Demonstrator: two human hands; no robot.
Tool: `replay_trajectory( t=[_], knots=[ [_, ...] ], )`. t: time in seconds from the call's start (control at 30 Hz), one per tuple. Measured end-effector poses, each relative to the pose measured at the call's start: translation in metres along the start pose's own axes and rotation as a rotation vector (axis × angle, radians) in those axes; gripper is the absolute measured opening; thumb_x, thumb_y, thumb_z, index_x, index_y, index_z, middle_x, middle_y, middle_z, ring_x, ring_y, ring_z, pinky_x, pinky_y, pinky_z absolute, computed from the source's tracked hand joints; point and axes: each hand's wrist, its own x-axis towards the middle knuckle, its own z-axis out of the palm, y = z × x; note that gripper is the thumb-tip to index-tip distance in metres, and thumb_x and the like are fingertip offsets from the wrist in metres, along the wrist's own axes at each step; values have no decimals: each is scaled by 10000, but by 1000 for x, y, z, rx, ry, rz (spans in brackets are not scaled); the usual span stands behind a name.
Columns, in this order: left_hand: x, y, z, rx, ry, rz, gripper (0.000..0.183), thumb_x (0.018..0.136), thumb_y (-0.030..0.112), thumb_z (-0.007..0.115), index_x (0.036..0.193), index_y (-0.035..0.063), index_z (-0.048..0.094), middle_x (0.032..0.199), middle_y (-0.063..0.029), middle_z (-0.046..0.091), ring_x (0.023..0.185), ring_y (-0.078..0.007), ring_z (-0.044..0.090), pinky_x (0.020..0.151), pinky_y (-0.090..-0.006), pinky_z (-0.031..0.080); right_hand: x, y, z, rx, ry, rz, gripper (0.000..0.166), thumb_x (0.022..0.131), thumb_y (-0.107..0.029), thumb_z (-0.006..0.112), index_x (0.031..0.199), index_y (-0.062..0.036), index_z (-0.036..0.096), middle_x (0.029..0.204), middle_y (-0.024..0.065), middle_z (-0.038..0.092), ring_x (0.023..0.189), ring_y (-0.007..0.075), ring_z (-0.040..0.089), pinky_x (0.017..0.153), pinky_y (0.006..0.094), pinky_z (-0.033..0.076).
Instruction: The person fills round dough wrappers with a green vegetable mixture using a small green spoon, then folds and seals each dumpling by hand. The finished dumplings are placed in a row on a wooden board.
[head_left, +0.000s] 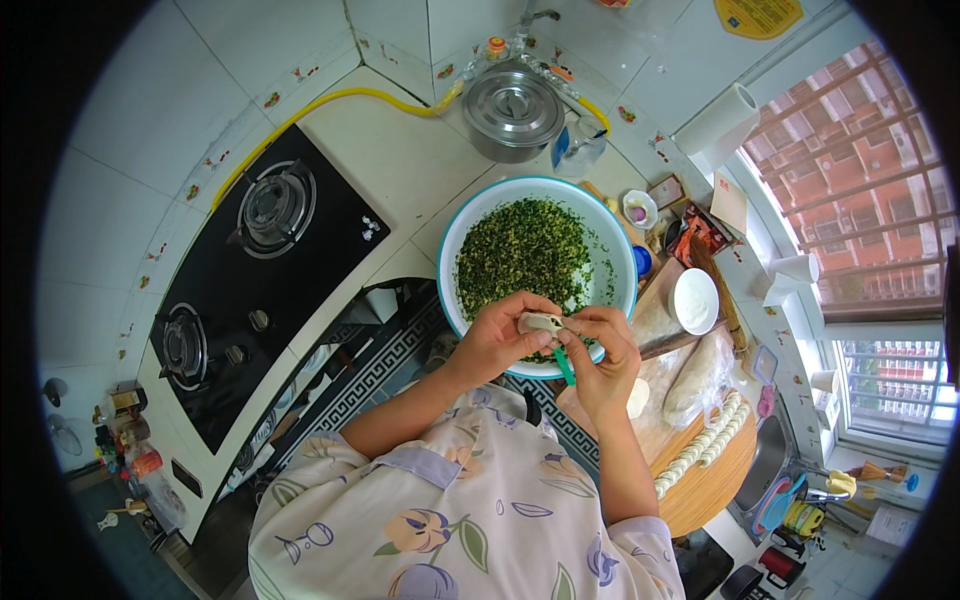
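Both my hands meet over the near edge of a large white basin (621, 300) with a blue rim, which holds a chopped green and yellow filling (525, 251). Between the fingertips of my left hand (499, 337) and my right hand (607, 352) is a small dumpling (541, 322), its dough wrapper folded around dark filling. A green handle (564, 367) sticks out below the fingers, by my right hand; whether the hand touches it is unclear. On the round wooden board (712, 495) to the right lie rows of shaped dumplings (701, 446). A flat dough wrapper (637, 397) is partly hidden behind my right wrist.
A black gas stove (300, 300) occupies the left counter. Behind the basin stand a lidded steel pot (513, 112) and a plastic jug (579, 146). At right are a bowl of white flour (693, 301), bagged dough (697, 382), a hand brush (716, 292) and a sink (769, 457).
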Motion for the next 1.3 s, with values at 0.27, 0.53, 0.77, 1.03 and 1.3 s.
replay_trajectory(
  t=[0.27, 0.53, 0.77, 1.03, 1.3],
  knots=[
    [-1, -1, 3, 84, 25, 9, 265, 866, 32, 568, 1117, -5, 494, 967, -68, 574, 857, -115, 566, 778, -265, 481, -2, 3, 5, 41, 31, 11, 131, 696, 51, 684, 811, 3, 644, 858, 93, 603, 804, 215, 558, 719, 304, 445],
    [0, -4, -1, 59, 34, 14, 286, 852, 3, 580, 1125, -1, 495, 997, -51, 566, 918, -102, 559, 801, -247, 475, 4, 0, 0, 15, -45, 1, 230, 677, 43, 699, 901, 5, 664, 878, 93, 605, 828, 219, 563, 744, 306, 448],
    [0, -3, 2, 141, 14, 20, 281, 845, -31, 570, 1116, -4, 496, 998, -58, 571, 936, -105, 552, 824, -255, 463, 6, 1, -3, -53, -73, -44, 172, 680, 33, 703, 844, -5, 666, 868, 81, 594, 811, 193, 570, 727, 282, 444],
    [0, -6, 3, 121, 4, 8, 284, 846, -7, 582, 1118, -6, 498, 1001, -49, 567, 932, -98, 552, 816, -252, 471, 3, 4, 1, -105, -15, -89, 129, 701, 27, 687, 824, 2, 661, 866, 83, 596, 806, 200, 567, 733, 287, 445],
    [1, -5, 4, 119, 20, -3, 307, 838, -8, 590, 1130, -2, 492, 1020, -47, 561, 948, -100, 549, 824, -249, 468, 10, 1, -7, -61, -87, -76, 188, 678, 41, 694, 857, -10, 674, 858, 76, 606, 807, 205, 566, 742, 295, 450]
  ],
)
